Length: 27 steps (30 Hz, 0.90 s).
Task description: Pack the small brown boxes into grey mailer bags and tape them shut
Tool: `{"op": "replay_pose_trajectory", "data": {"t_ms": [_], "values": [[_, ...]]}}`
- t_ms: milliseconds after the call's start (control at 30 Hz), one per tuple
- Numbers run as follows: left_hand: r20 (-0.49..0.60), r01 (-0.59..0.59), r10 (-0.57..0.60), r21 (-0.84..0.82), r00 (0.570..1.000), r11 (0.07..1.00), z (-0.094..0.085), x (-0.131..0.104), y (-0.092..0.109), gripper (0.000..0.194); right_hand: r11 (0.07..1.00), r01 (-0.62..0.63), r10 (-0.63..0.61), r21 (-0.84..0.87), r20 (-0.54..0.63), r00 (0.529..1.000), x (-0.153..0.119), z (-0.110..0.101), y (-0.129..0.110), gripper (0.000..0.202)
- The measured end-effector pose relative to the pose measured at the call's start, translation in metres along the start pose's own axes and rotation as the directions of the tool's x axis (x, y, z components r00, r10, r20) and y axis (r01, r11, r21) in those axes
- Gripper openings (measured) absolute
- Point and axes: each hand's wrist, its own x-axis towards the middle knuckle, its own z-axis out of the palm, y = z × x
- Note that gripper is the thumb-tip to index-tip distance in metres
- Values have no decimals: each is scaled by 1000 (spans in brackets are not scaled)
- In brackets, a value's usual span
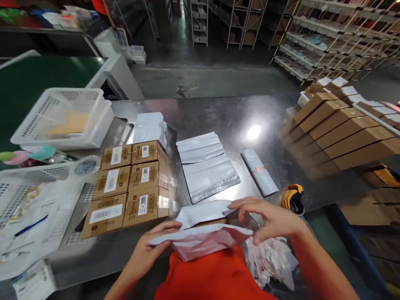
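Head view: white mailer (204,243), mouth gaping around a brown item (212,223), is held at the counter's (206,112) near edge. Left hand (153,243) pinches its left corner; right hand (265,216) is spread at the mouth's right end. Should the left pinch slip, contents could spill over that edge.

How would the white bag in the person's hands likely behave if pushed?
The bag would probably bend easily, since its thin walls look creased and bowed. The brown item inside may keep it from flattening fully.
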Motion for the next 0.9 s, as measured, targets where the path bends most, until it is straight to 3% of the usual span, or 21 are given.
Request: {"op": "replay_pose_trajectory", "data": {"t_ms": [100, 200, 267, 333, 400, 433, 500, 600, 767, 900], "values": [[-77, 32, -35, -38, 996, 999, 4, -4, -6, 48, 970, 38, -35, 241, -18, 999, -29, -2, 28, 88], [-83, 24, -27, -37, 996, 999, 4, -3, -6, 46, 977, 18, -15, 213, -17, 1000, -35, 18, 47, 110], [-83, 26, -30, -48, 996, 999, 3, -1, -5, 47, 990, -9, 14, 140, -36, 999, -29, 34, 52, 104], [-95, 44, -51, -73, 994, 996, 2, -1, -5, 47, 995, -4, 15, 102, -104, 994, -22, 47, 53, 79], [-102, 59, -69, -95, 992, 994, 3, -1, -7, 47, 988, 59, -28, 141, -208, 978, -14, 55, 55, 52], [-104, 63, -74, -103, 992, 993, 3, -1, -8, 47, 977, 103, -53, 185, -253, 966, -10, 59, 57, 49], [-120, 57, -72, -125, 990, 991, 3, -2, -12, 47, 934, 176, -69, 312, -326, 943, -2, 67, 61, 51], [-141, 56, -85, -199, 986, 978, 5, -5, -19, 47, 834, 252, 16, 491, -478, 878, 10, 84, 70, 54], [-167, 80, -118, -222, 979, 972, 12, -6, -21, 49, 802, 257, 206, 540, -653, 729, 22, 111, 75, 53], [-228, 106, -171, -272, 959, 957, 18, -2, -19, 50, 808, 216, 248, 548, -649, 719, 26, 120, 74, 50]]}}
